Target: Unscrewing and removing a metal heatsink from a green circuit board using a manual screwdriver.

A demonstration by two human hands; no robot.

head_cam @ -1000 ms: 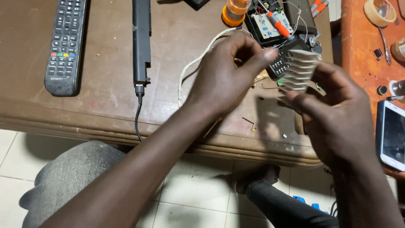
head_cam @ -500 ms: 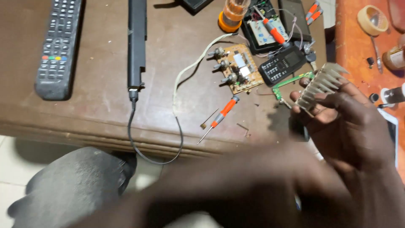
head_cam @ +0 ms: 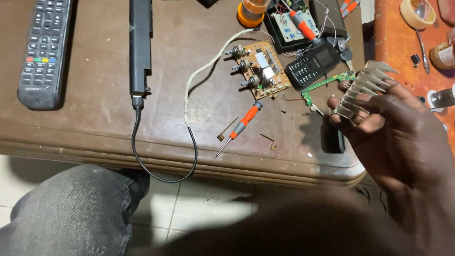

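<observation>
My right hand [head_cam: 393, 137] grips the finned metal heat sink [head_cam: 362, 92], its ribs lying across my curled fingertips [head_cam: 365, 98], held above the table's edge [head_cam: 189, 156]. Just left of those fingers lie the narrow green circuit strip [head_cam: 327, 84] and the black keypad phone [head_cam: 313, 65]; the orange-handled screwdriver [head_cam: 241, 125] lies further left. My left hand is a dark blur at the bottom, so I cannot tell its grip.

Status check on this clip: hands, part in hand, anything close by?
Right hand grips heatsink, fingers across the fins. Left hand out of view. Green board and phone just left of heatsink, on table.
</observation>
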